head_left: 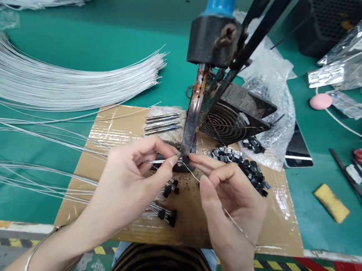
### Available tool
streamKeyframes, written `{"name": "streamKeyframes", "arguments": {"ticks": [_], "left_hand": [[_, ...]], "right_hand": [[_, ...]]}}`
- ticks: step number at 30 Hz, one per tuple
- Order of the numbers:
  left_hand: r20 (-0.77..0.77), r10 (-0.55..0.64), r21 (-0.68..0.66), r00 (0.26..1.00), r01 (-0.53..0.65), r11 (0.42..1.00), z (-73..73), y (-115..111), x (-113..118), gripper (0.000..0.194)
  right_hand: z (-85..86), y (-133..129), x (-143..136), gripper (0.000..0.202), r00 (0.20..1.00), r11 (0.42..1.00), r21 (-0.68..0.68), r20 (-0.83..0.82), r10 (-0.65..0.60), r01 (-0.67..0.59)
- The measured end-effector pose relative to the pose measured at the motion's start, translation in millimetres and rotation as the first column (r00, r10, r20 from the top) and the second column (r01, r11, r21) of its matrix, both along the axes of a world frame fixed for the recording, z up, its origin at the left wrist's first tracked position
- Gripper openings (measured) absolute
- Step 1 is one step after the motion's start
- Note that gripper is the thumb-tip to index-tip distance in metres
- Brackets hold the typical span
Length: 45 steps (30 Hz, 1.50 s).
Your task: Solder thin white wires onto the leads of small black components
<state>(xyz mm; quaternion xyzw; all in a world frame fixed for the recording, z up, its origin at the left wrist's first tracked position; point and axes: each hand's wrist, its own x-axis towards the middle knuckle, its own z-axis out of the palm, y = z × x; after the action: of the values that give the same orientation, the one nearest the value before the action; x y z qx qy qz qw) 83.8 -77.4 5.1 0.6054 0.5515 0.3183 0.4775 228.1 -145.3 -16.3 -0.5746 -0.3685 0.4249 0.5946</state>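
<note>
My left hand [133, 180] pinches a thin silvery-white wire [157, 161] between thumb and forefinger, its end right under the soldering iron tip [187, 138]. My right hand [234, 202] grips a strand of solder wire [236, 224] that runs across the palm and out past the fingers to the same tip. The iron hangs point-down in a black clamp [212, 40], its blue handle above. My fingertips hide most of the joint where wire, solder and iron meet. Below my left hand lie wires with black connectors [166, 216] on their ends.
A cardboard sheet [273, 230] covers the green table. Metal rods lie on a pad [183, 111]. A dark fan [229, 120] and a pile of black connectors [244, 167] stand right. A white wire bundle [78, 87] lies left; a phone [299, 149] and yellow sponge [331, 203] lie right.
</note>
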Motion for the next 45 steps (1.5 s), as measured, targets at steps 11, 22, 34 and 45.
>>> {"name": "streamKeyframes", "arguments": {"ticks": [11, 22, 34, 45], "left_hand": [[-0.011, 0.017, 0.017, 1.000, -0.017, 1.000, 1.5, -0.9, -1.1, 0.008], [0.009, 0.024, 0.037, 1.000, -0.024, 0.999, 0.8, 0.0, 1.6, 0.007], [0.015, 0.028, 0.040, 0.999, -0.029, 0.999, -0.1, -1.2, 0.3, 0.008], [0.002, 0.026, 0.058, 1.000, -0.026, 0.998, -1.2, -2.4, -0.9, 0.007]], "right_hand": [[-4.8, -0.4, 0.8, 0.021, 1.000, 0.997, 0.078, 0.005, 0.006, -0.006], [-6.7, -1.1, 1.1, 0.022, 1.000, 0.995, 0.103, -0.010, 0.015, -0.014], [-8.1, -3.8, 3.4, 0.022, 0.999, 0.994, 0.099, 0.011, 0.038, -0.039], [-7.3, -1.5, 4.2, 0.021, 0.999, 0.993, 0.107, 0.033, 0.042, -0.046]]}}
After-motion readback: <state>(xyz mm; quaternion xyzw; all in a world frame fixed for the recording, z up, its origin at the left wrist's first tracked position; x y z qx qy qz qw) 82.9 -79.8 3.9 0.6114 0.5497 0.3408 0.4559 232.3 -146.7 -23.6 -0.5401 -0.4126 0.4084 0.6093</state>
